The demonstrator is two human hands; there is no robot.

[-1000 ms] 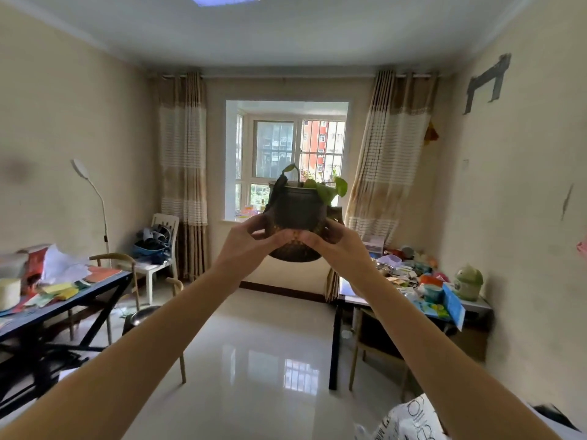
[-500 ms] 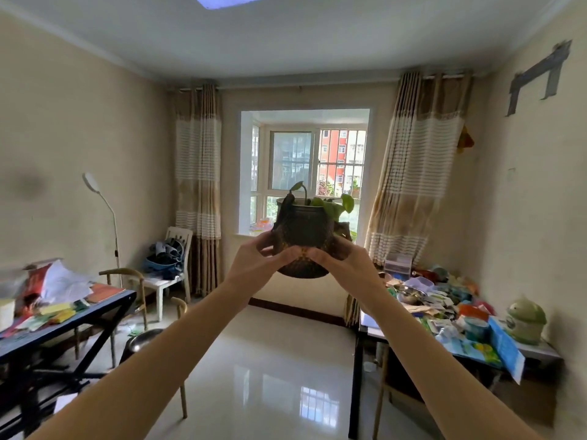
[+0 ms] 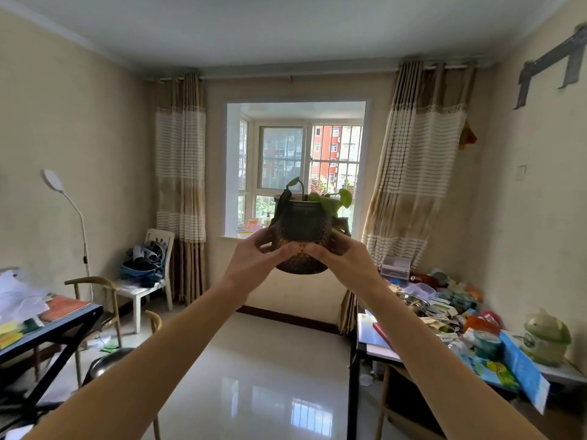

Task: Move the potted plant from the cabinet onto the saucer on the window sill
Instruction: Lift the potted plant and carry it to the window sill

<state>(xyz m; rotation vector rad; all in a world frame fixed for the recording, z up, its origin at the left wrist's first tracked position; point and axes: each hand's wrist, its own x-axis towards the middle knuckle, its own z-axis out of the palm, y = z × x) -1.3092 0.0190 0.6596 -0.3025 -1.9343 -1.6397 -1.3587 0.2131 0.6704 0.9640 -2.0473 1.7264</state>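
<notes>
I hold a dark, textured round potted plant (image 3: pixel 301 230) with a few green leaves out in front of me at arm's length. My left hand (image 3: pixel 254 258) grips its left side and my right hand (image 3: pixel 344 258) its right side, thumbs meeting on the front. Behind the pot, across the room, is the white window sill (image 3: pixel 233 237) of a bay window. Small colourful items sit on the sill; I cannot make out a saucer, and the pot hides part of the sill.
A cluttered table (image 3: pixel 378 347) stands at the right, a dark desk (image 3: pixel 47 338) with papers at the left. A wooden chair (image 3: pixel 95 290), a white chair (image 3: pixel 149 281) with bags and a floor lamp (image 3: pixel 76 217) line the left wall. Glossy floor (image 3: pixel 254 376) runs toward the window between striped curtains.
The view has advanced toward the window, which looms larger. The pot stays gripped in both hands, held in front at the same height.
</notes>
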